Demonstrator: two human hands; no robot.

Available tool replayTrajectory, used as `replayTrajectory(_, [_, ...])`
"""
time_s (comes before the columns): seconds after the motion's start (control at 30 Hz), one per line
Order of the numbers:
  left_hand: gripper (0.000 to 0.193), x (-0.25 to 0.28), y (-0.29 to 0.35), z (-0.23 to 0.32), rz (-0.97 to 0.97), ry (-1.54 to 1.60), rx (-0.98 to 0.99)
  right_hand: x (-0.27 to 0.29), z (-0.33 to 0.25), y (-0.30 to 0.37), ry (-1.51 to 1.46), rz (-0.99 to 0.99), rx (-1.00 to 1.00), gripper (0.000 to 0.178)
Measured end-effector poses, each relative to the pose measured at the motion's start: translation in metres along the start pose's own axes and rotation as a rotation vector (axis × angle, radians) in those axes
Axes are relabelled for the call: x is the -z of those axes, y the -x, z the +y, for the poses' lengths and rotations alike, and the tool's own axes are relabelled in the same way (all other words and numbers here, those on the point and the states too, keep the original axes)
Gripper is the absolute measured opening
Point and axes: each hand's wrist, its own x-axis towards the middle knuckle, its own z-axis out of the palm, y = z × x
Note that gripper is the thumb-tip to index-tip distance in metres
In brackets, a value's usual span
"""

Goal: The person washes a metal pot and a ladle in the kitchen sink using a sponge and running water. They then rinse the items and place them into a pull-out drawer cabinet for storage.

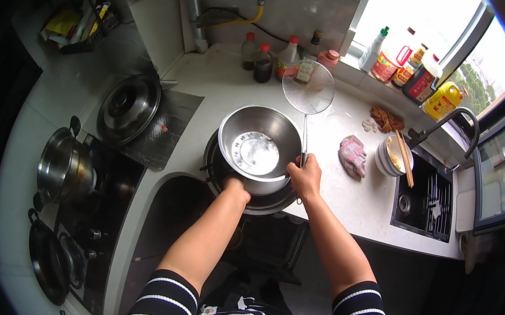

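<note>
A deep stainless steel pot [235,136] with a shiny bottom stands tilted over a wider dark pan [213,155] at the front of the counter. My left hand [236,188] is at the pot's near left side, its fingers hidden behind the pot's lower wall. My right hand [306,176] is closed round the handle of a round wire mesh skimmer [309,88], right beside the pot's rim. The skimmer's mesh points away from me, over the counter behind the pot.
Sauce bottles [262,64] line the back wall; more bottles [389,62] crowd the windowsill. To the right are a pink-grey cloth [353,157], a bowl [385,160] with chopsticks [406,161] and a black sink [404,203]. On the left are a lidded pan [129,108], a steel pot [62,166] and a hob [113,189].
</note>
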Motion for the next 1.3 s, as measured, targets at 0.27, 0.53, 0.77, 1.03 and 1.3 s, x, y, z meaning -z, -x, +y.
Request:
replayTrajectory(0.27, [0.034,-0.005,0.123,0.015,-0.017,-0.409,-0.277,0.012,-0.004,-0.002,-0.129,0.086,0.020,0.014])
replayTrajectory(0.53, [0.056,-0.031,0.103,0.067,-0.007,-2.217,-1.225,0.059,-0.044,-0.019,-0.420,0.106,-0.021,0.013])
replayTrajectory(0.77, [0.028,-0.036,0.047,0.048,0.017,-2.363,-1.260,0.078,-0.052,-0.013,-0.386,0.129,-0.013,0.013])
replayTrajectory(1.03, [0.017,-0.022,0.099,0.137,0.129,-2.059,-0.995,0.083,-0.024,0.005,-0.427,0.030,0.017,0.014])
replayTrajectory(1.3, [0.015,-0.017,0.143,0.130,-0.130,-1.234,-0.698,0.016,-0.008,0.029,-0.100,0.009,0.094,0.017])
